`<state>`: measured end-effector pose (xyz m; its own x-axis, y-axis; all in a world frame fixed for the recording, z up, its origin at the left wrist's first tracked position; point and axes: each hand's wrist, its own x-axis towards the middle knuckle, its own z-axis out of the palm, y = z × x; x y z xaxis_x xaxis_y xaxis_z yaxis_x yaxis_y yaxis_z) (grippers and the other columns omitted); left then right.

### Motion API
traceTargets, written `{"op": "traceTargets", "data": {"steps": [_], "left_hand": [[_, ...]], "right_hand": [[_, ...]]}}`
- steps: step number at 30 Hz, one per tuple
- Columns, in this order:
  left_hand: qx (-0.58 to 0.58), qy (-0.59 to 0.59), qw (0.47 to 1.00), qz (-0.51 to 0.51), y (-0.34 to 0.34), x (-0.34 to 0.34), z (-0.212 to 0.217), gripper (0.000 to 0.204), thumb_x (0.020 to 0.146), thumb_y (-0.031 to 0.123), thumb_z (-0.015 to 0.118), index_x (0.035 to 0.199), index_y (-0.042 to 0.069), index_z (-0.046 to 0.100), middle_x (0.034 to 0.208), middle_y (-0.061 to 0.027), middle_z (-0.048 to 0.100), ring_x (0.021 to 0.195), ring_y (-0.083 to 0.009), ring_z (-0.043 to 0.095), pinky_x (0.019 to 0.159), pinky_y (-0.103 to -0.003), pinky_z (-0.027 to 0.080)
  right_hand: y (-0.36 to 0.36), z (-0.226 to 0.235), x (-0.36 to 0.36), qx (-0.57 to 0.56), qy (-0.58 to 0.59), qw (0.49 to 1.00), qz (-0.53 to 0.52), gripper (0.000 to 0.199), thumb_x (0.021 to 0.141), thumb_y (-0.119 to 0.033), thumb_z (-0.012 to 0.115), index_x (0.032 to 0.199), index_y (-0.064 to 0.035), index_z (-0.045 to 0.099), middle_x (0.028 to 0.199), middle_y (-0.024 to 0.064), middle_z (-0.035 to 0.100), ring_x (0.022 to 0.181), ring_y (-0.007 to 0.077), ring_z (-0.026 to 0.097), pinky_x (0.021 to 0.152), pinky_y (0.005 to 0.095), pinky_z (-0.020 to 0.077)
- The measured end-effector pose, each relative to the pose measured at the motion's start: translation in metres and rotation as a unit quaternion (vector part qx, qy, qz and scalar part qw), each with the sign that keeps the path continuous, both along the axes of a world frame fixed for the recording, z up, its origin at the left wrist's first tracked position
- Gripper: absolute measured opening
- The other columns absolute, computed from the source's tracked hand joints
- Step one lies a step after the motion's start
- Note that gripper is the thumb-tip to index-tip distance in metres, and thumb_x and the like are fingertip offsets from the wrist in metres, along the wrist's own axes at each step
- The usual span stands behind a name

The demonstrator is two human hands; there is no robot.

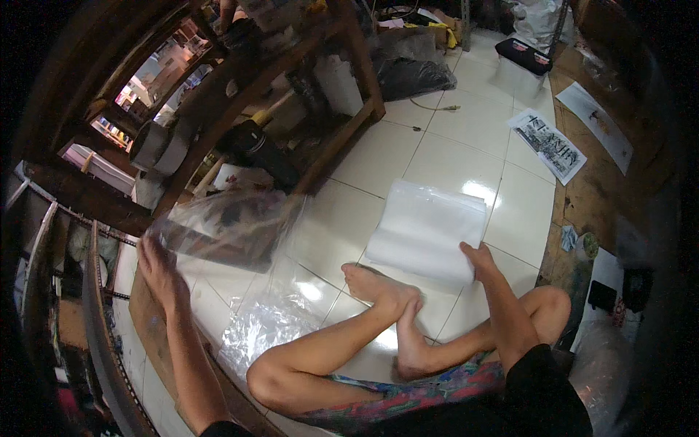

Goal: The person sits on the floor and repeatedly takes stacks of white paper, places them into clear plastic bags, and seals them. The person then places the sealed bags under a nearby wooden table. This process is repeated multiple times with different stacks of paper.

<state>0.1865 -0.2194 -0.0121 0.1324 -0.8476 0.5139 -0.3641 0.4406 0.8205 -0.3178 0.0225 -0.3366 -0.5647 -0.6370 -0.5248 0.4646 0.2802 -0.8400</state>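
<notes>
My left hand [162,275] is out at the left, its fingers closed at the near corner of a thin clear plastic bag [218,231]. The bag spreads away from the hand, partly over the floor in front of the wooden shelf. In front of my crossed legs lies a stack of whitish, see-through plastic bags [426,226], folded over at one side. My right hand [478,262] grips the stack's right edge, thumb on top; the other fingers are mostly hidden. Crumpled clear plastic [266,328] rests beside my left knee.
A wooden shelf [342,156] with dark items stands at the far left. A metal rack [95,306] is at the left edge. Printed sheets [547,146] lie at the right by a brown board [564,211]. A black bundle [415,76] and a cable [437,108] lie farther off on white tiles.
</notes>
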Motion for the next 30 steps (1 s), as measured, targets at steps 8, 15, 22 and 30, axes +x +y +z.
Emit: {"op": "traceTargets", "data": {"steps": [8, 15, 22, 30], "left_hand": [[0.076, 0.276, 0.937, 0.2, 0.111, 0.203, -0.11, 0.04, 0.095, 0.022, 0.053, 0.128, 0.002, 0.047, 0.134, -0.0173, 0.046, 0.116, -0.0296, 0.052, 0.089, -0.038, 0.049], [0.168, 0.237, 0.86, 0.42, 0.163, 0.291, -0.211, 0.04, 0.091, 0.018, 0.058, 0.123, -0.004, 0.049, 0.116, -0.0163, 0.059, 0.098, -0.0284, 0.06, 0.08, -0.042, 0.051], [0.121, -0.144, 0.917, 0.353, 0.138, 0.244, -0.189, 0.049, 0.088, 0.019, 0.061, 0.124, -0.01, 0.047, 0.121, -0.0208, 0.055, 0.111, -0.0303, 0.053, 0.099, -0.04, 0.039], [0.257, -0.28, 0.88, -0.286, 0.099, -0.078, -0.106, 0.043, 0.087, 0.015, 0.065, 0.126, 0.0, 0.052, 0.116, -0.0164, 0.059, 0.104, -0.0246, 0.06, 0.087, -0.034, 0.049]], "right_hand": [[-0.007, 0.013, 0.011, 0.011, -0.028, 1.0, 0.0, 0.05, 0.083, -0.02, 0.069, 0.121, 0.0052, 0.05, 0.105, 0.0158, 0.062, 0.086, 0.0255, 0.063, 0.071, 0.038, 0.0538], [0.002, -0.026, -0.02, 0.165, 0.311, 0.936, 0.013, 0.061, 0.077, -0.023, 0.075, 0.122, 0.0054, 0.045, 0.107, 0.0206, 0.059, 0.093, 0.0305, 0.061, 0.079, 0.0416, 0.0511], [-0.04, 0.041, 0.001, 0.074, 0.6, 0.787, 0.128, 0.056, 0.076, -0.02, 0.073, 0.123, -0.002, 0.049, 0.112, 0.021, 0.053, 0.106, 0.0379, 0.051, 0.092, 0.0452, 0.0436], [-0.088, 0.068, 0.002, 0.074, 0.666, 0.646, 0.365, 0.062, 0.074, -0.023, 0.076, 0.128, -0.0072, 0.049, 0.123, 0.0178, 0.051, 0.113, 0.0343, 0.049, 0.093, 0.0461, 0.0432]]}}
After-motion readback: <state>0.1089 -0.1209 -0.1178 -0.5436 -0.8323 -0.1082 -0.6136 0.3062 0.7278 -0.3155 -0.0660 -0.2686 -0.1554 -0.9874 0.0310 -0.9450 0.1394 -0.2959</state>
